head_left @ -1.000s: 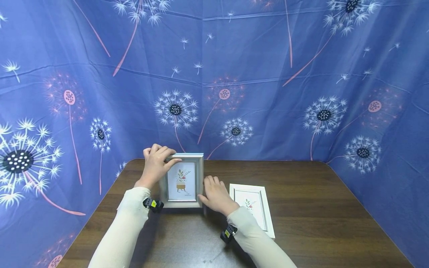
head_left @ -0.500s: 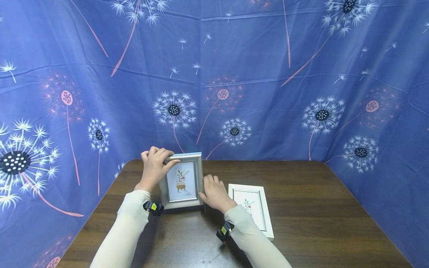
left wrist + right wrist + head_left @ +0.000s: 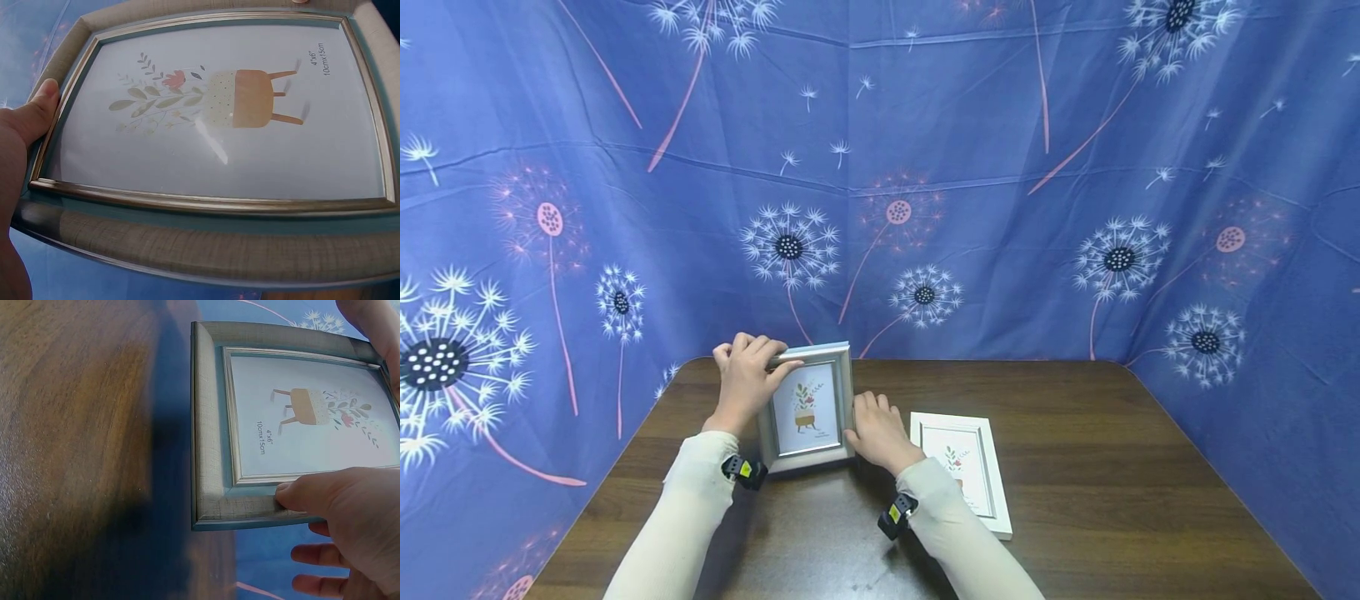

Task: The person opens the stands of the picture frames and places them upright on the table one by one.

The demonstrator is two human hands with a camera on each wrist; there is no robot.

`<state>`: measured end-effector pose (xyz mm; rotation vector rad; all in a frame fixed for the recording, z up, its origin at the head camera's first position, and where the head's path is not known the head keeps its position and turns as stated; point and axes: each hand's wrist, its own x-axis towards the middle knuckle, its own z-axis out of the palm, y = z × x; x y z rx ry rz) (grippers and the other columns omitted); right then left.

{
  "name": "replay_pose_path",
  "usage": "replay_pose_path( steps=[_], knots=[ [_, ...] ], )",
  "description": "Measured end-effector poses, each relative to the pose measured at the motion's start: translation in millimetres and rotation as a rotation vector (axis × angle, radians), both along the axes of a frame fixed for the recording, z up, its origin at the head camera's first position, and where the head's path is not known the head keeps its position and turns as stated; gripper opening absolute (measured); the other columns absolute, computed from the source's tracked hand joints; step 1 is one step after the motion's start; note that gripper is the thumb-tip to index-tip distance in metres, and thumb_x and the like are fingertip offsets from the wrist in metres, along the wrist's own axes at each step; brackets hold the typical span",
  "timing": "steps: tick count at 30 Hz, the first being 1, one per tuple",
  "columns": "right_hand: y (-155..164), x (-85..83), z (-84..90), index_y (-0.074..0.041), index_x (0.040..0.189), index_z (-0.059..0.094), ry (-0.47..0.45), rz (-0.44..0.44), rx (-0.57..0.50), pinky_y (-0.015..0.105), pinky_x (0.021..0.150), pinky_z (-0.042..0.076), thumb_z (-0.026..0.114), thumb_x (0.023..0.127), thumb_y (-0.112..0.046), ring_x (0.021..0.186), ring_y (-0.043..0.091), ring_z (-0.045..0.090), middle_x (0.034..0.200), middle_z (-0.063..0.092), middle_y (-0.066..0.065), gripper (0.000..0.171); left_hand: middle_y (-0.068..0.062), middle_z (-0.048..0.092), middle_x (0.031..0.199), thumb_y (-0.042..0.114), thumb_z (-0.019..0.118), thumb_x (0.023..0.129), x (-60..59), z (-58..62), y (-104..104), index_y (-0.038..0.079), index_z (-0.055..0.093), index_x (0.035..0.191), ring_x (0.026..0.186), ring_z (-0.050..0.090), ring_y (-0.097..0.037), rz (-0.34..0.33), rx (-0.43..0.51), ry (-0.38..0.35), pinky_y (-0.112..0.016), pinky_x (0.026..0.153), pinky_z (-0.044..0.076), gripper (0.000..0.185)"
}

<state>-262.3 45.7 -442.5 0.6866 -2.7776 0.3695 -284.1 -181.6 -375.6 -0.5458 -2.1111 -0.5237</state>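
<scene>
A picture frame point(image 3: 807, 410) with a greyish border, silver inner trim and a potted-plant print stands roughly upright, slightly tilted. My left hand point(image 3: 745, 383) grips its upper left corner, thumb point(image 3: 46, 100) on the front and the other fingers over the top edge. At the lower right side my right hand point(image 3: 883, 435) pinches the border, thumb point(image 3: 300, 492) on the front, fingers partly hidden behind. Whether the bottom edge touches the table I cannot tell. A white picture frame point(image 3: 973, 467) lies flat beside my right forearm, which partly covers it.
Both frames are at a brown wooden table point(image 3: 1090, 500) with rounded far corners. A blue cloth point(image 3: 1000, 208) with a dandelion print hangs behind the table and along both sides. Black cameras are strapped to both wrists.
The greyish frame has tilted slightly, its lower left corner coming down a little, with both hands keeping hold. The head view has shifted slightly. The white frame stays on the table.
</scene>
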Motion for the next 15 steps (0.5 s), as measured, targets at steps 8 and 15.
replay_pose_path(
  steps=[8,15],
  knots=[
    [-3.1,-0.3,-3.2,-0.001,0.118,0.055,-0.054,-0.009,-0.006,0.042,0.079,0.043,0.071,0.091,-0.031,0.101,0.031,0.051,0.112,0.056,0.014,0.043,-0.005,0.067,0.084,0.029,0.085,0.076,1.8,-3.6,-0.4,0.008,0.071,0.090,0.084,0.047,-0.028,0.022,0.004,-0.018,-0.058,0.085,0.024,0.029],
    [-4.7,1.2,-6.3,-0.002,0.118,0.055,-0.066,-0.006,0.009,0.042,0.079,0.044,0.071,0.091,-0.032,0.101,0.031,0.051,0.113,0.056,0.013,0.043,-0.005,0.067,0.084,0.029,0.086,0.075,3.2,-7.8,-1.6,0.008,0.071,0.090,0.083,0.046,-0.027,0.029,0.004,-0.025,-0.059,0.085,0.024,0.029]
  ],
)
